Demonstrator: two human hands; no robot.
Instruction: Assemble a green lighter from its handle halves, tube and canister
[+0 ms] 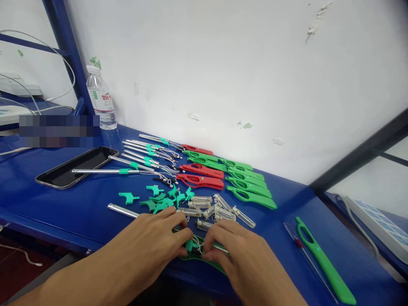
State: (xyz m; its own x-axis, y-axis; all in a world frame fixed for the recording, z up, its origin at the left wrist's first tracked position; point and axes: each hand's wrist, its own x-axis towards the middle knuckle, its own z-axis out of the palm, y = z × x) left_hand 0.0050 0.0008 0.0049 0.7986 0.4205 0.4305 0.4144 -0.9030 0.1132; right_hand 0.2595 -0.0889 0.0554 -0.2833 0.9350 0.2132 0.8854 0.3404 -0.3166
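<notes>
One green handle [219, 267] lies open near the front edge of the blue surface [76, 212], mostly covered by the two hands. Inside it sit a small teal trigger [190, 245] and some thin wires [199, 243]. The left hand [159, 238] is curled, thumb and forefinger close together beside the trigger; the right hand [237, 246] is bent over the wires, its fingertips nearly meeting. What either one firmly grips, I cannot tell — the fingers hide it.

Just beyond are loose teal triggers [156, 190] and, to their right, clear plastic tanks [244, 216]. Farther back, metal rods [129, 171] with wires lie beside red handles [204, 182] and a row of green handles [251, 197]. A phone [76, 168] lies at left — a water bottle [102, 102] stands behind it, near the white wall [236, 63]. At far right, a screwdriver [314, 265] lies beside another green handle [327, 261].
</notes>
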